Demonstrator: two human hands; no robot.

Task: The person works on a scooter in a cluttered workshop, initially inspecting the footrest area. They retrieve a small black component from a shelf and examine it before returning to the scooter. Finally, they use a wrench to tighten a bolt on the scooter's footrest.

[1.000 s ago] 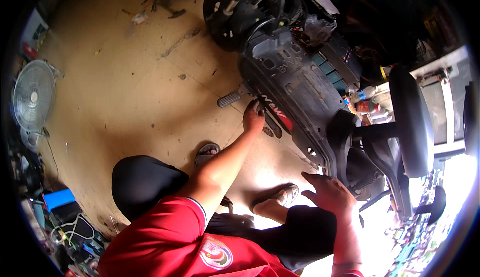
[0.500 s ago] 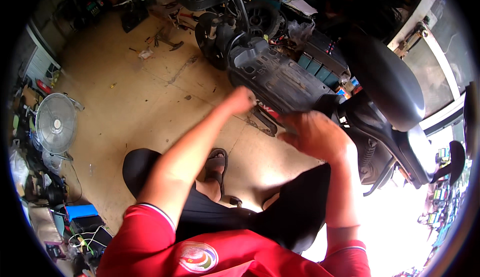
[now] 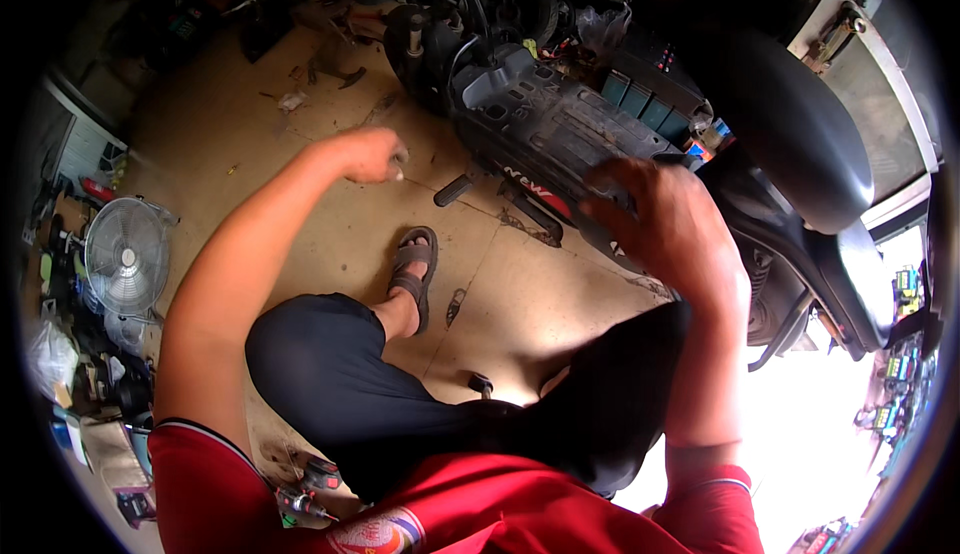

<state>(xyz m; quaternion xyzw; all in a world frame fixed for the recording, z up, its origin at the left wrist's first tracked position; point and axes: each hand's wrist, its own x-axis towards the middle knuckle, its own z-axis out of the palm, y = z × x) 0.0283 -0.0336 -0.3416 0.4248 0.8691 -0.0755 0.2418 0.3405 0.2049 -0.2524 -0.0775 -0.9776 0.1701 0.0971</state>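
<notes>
My left hand (image 3: 376, 156) hangs over the tan floor, left of a black electric scooter (image 3: 560, 114). Its fingers are curled in, and whatever they may hold is hidden. My right hand (image 3: 660, 216) is in front of the scooter's near side, below the seat (image 3: 785, 129). The thumb and fingers of that hand are bent but apart, with nothing visible between them; whether it touches the scooter I cannot tell. Between my hands lie the ridged footboard (image 3: 550, 119), a red and white side strip (image 3: 540, 192) and a black pedal (image 3: 454, 190).
A round fan (image 3: 128, 256) stands at the left among clutter. A power drill (image 3: 318, 476) lies by my left side. Hammer-like tools (image 3: 335, 69) rest on the floor farther off. My sandalled foot (image 3: 412, 272) is below my left hand. Batteries (image 3: 630, 96) stand behind the scooter.
My left hand has moved left and away from the scooter's side. My right hand has risen slightly to the right. The view has shifted, and the drill now shows.
</notes>
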